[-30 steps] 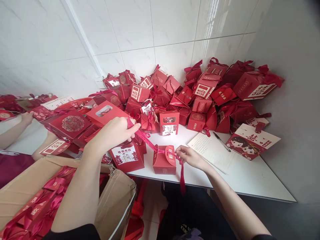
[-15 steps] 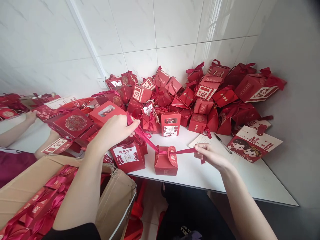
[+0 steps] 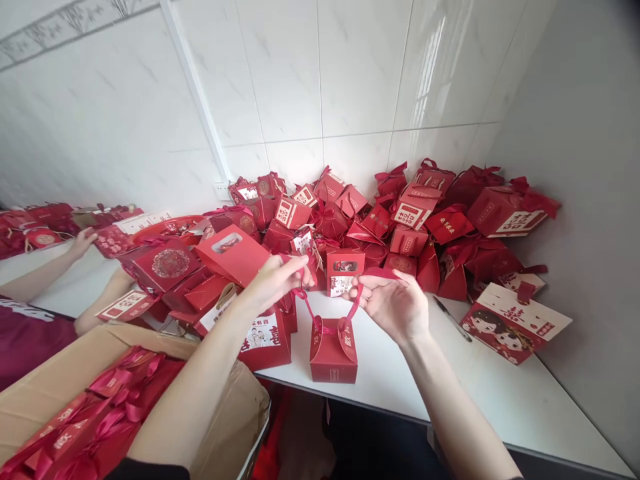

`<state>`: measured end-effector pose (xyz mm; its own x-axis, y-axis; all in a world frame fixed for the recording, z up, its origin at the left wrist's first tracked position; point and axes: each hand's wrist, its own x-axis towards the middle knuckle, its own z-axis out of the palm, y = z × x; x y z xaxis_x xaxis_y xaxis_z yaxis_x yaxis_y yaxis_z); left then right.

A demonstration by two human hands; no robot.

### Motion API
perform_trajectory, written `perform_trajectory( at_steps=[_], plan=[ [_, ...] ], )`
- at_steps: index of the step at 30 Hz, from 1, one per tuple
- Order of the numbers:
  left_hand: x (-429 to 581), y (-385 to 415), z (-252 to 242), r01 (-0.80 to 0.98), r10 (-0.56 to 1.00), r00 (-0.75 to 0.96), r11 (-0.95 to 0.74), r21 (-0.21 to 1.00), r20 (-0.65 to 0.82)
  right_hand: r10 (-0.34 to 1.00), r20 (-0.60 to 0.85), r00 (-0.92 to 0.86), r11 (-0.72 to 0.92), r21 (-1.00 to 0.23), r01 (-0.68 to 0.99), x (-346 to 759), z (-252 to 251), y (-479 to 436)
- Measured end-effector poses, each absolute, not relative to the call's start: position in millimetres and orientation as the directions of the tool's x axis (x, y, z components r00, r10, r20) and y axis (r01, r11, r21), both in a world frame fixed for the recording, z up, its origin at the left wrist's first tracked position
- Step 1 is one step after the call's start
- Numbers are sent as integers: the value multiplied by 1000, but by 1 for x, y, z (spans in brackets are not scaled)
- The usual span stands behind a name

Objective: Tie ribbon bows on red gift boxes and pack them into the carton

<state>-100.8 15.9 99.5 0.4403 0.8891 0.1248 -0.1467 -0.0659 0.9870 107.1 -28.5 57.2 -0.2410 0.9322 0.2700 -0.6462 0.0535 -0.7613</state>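
A small red gift box stands upright at the table's front edge, its curved top flaps drawn together. A dark red ribbon runs through the flaps and rises in two ends. My left hand, up and to the left of the box, pinches one end. On the other side my right hand has the second end between thumb and fingers, palm turned partly upward, with the ribbon looped across the fingers. Behind the box and between my hands stands a red box with a window.
Many red gift boxes pile against the tiled wall. A pen and a flat printed box lie at right. An open carton of ribboned boxes sits front left. Farther left, a co-worker's hand touches other boxes.
My hands have come closer together and the ribbon, earlier pulled taut sideways, now rises from the box. My right hand has turned palm up. The view has tilted upward.
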Motion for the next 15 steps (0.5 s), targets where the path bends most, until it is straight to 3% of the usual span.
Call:
perform_trajectory(
  at_steps=[2,7,11,15],
  plan=[
    [-99,19,94,-162,876,462,-66,985,135,927,315,-205,124,-772,-623,96,58,-24],
    [-98,21,88,21,869,450,-240,970,205,917,396,-55,316,-801,-508,77,58,-11],
    [-96,20,87,43,875,381,-339,940,298,919,394,-12,336,-798,-500,71,65,-6],
    [-94,18,87,-5,863,338,-396,918,374,940,334,-67,280,-870,-406,71,69,-5]
  ],
)
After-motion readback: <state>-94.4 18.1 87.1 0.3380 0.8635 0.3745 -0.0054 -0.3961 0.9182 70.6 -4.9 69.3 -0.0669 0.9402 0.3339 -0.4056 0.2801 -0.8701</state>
